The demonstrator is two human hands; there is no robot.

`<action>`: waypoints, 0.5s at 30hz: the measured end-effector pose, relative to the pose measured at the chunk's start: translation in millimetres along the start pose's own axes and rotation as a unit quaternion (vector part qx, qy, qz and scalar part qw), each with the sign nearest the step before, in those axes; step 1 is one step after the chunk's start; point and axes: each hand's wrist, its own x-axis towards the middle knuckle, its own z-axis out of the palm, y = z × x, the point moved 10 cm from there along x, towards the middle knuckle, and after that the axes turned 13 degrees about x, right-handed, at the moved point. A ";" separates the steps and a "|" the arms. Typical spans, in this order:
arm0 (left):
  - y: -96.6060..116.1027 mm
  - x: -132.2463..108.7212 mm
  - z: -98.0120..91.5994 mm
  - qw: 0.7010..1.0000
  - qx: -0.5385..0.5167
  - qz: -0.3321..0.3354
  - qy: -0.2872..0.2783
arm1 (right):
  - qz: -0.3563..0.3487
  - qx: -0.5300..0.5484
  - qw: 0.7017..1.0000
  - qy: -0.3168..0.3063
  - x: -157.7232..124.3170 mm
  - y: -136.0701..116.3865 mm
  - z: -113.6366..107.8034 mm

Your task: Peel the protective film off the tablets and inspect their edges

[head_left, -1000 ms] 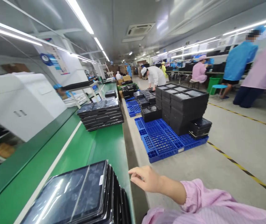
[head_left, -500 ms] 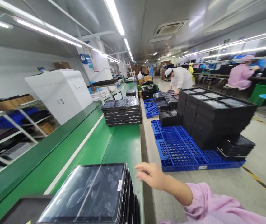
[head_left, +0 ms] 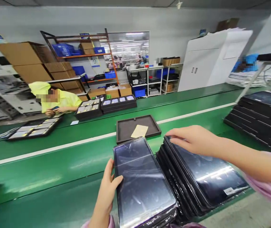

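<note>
Two stacks of flat, glossy dark tablets in clear film stand side by side on the green bench. At the nearer left stack [head_left: 145, 180], my left hand [head_left: 106, 188] grips the left edge, thumb on the top tablet's rim and fingers down the side. My right hand [head_left: 192, 139] lies over the far-left corner of the taller right stack [head_left: 211, 174], its fingers bent at the top tablet's edge. That tablet bears a small white label near its front corner. Just beyond the stacks lies a shallow dark tray [head_left: 123, 131] holding a pale yellow paper [head_left: 139, 131].
A person in yellow [head_left: 61, 101] works across the bench beside trays of small pale items [head_left: 119, 103]. More dark stacked trays [head_left: 256, 117] stand to the right. Behind are a white cabinet [head_left: 204, 60], shelves and cardboard boxes [head_left: 26, 60].
My view has swung left from the aisle to the bench. My right hand has moved from beside the stack onto it. My left hand has come into view at the left stack.
</note>
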 end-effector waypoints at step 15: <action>-27.5 -35.9 19.5 0.987 -0.146 -0.058 0.041 | -0.087 0.148 0.973 -0.152 5.8 7.1 106.2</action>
